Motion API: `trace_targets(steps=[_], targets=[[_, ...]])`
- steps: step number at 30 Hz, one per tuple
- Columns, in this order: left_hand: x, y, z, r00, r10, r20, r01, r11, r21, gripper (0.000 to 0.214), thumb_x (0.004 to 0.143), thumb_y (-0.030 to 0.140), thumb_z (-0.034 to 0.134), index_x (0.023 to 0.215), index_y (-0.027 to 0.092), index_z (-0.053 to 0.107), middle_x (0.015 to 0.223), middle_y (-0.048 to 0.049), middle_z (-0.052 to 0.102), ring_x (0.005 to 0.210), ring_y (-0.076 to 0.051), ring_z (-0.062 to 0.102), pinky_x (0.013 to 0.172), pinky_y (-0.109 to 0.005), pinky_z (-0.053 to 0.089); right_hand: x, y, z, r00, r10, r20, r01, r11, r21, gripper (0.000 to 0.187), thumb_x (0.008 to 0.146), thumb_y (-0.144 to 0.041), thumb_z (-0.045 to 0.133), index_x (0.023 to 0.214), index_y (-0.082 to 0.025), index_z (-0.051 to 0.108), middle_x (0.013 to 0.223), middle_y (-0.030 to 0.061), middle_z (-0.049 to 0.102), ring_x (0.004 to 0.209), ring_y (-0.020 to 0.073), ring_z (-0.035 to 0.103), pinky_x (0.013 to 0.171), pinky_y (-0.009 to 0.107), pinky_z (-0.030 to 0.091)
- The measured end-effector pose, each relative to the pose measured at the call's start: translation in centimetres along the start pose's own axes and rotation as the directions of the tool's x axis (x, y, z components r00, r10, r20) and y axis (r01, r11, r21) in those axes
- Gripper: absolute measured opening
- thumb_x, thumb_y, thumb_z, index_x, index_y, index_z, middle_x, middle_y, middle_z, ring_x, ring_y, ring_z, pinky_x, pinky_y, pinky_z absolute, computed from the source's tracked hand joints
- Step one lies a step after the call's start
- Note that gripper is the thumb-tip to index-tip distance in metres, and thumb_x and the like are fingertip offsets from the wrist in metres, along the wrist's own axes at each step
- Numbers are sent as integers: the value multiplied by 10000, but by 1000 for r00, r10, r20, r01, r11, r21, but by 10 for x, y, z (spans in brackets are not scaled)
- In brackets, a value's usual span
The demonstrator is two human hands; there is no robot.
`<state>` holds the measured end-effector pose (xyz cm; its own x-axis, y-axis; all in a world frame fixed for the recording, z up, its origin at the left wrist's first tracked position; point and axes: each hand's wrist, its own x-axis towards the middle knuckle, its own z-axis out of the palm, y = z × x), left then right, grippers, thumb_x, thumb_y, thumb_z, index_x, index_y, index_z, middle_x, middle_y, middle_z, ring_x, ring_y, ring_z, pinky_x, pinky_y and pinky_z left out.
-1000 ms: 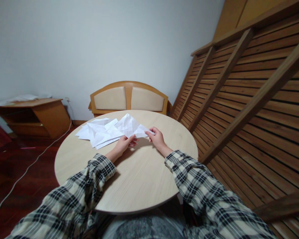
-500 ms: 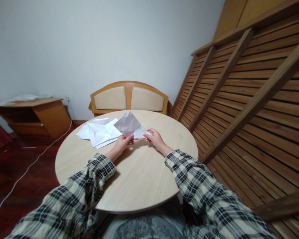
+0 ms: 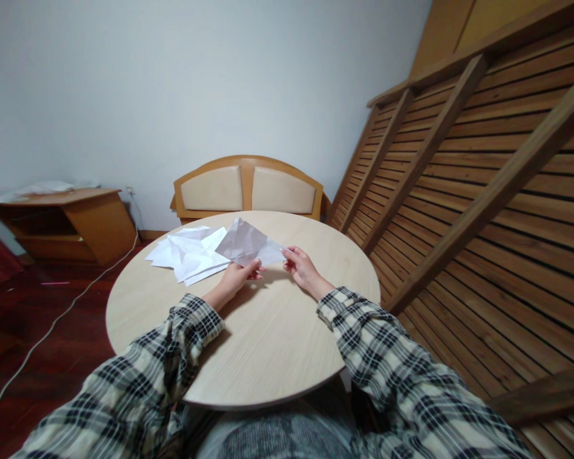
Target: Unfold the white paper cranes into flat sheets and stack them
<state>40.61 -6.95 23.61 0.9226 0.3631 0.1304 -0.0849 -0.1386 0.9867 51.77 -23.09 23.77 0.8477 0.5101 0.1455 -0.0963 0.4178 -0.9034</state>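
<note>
A folded sheet of white paper (image 3: 245,242) is held up over the round table, its shaded face toward me. My left hand (image 3: 239,278) grips its lower edge, thumb on top and fingers underneath. At the paper's right corner, my right hand (image 3: 301,266) pinches the tip between thumb and fingers. Just left of it lies a loose pile of creased white paper sheets (image 3: 184,252), partly overlapped in view by the held sheet.
The round pale wood table (image 3: 277,344) stands right in front of me. Beyond it is a padded headboard (image 3: 210,190). A slatted wooden frame (image 3: 440,185) leans on the right. To the left are a low desk (image 3: 95,220) and a white cable (image 3: 71,306) along the floor.
The held paper has tilted, its upper peak shifting slightly left and down. My right hand has moved a little to the right with the corner; my left hand stays nearly in place.
</note>
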Motion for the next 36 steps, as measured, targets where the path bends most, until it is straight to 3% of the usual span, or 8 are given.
trace_targets(steps=[2, 5, 10, 14, 24, 30, 36], targets=[[1, -1, 0, 1000, -22, 1, 22, 999, -38, 383, 761, 470, 693, 763, 90, 728, 841, -158, 750, 605, -153, 638, 584, -261, 492, -1, -1, 0, 998, 44, 40, -47, 995, 91, 405, 587, -360, 835, 822, -190, 553, 687, -56, 585, 523, 58, 507, 497, 175, 426], [1, -2, -1, 999, -36, -5, 36, 997, -70, 415, 744, 501, 700, 760, 88, 733, 738, -130, 736, 581, -146, 621, 566, -249, 476, -4, 1, 2, 986, 74, 153, -85, 994, 67, 428, 635, -454, 817, 844, -173, 571, 695, -30, 611, 525, 64, 538, 503, 177, 458], [1, -2, -2, 999, -26, 21, 28, 996, -81, 420, 724, 519, 713, 716, 99, 720, 689, -108, 721, 582, -150, 623, 568, -251, 473, -15, 11, 12, 934, 160, 320, -64, 955, -288, 500, 751, -633, 667, 743, -139, 590, 608, -3, 585, 453, 74, 517, 396, 178, 410], [1, -8, -1, 997, -5, 74, 6, 1000, -16, 430, 736, 540, 699, 700, 111, 709, 761, -124, 738, 604, -157, 634, 577, -261, 482, -22, 15, 17, 959, 103, 263, 24, 897, -441, 528, 791, -665, 597, 668, -152, 563, 523, -26, 527, 396, 67, 453, 355, 179, 380], [0, -6, 3, 987, -26, 161, 26, 1000, 1, 417, 809, 525, 615, 756, 121, 704, 853, -143, 742, 650, -163, 648, 652, -281, 511, -21, 11, 16, 991, -15, 135, 87, 831, -549, 561, 804, -656, 567, 524, -172, 512, 441, -17, 469, 365, 76, 417, 336, 191, 329], [-6, 5, 5, 988, 15, 152, -29, 995, 93, 420, 856, 475, 533, 633, 144, 661, 672, -112, 681, 599, -163, 604, 651, -286, 491, -16, 17, 14, 996, 58, 74, -19, 898, -440, 629, 770, -777, 494, 590, -174, 509, 466, -22, 484, 345, 70, 400, 316, 194, 320], [-10, 10, 8, 986, 116, 116, -141, 961, 236, 444, 874, 415, 454, 493, 195, 507, 467, -30, 514, 468, -138, 477, 567, -289, 426, -13, 17, 12, 995, 29, 93, 10, 919, -393, 705, 743, -858, 395, 606, -176, 508, 450, -24, 466, 337, 73, 395, 308, 194, 297]])
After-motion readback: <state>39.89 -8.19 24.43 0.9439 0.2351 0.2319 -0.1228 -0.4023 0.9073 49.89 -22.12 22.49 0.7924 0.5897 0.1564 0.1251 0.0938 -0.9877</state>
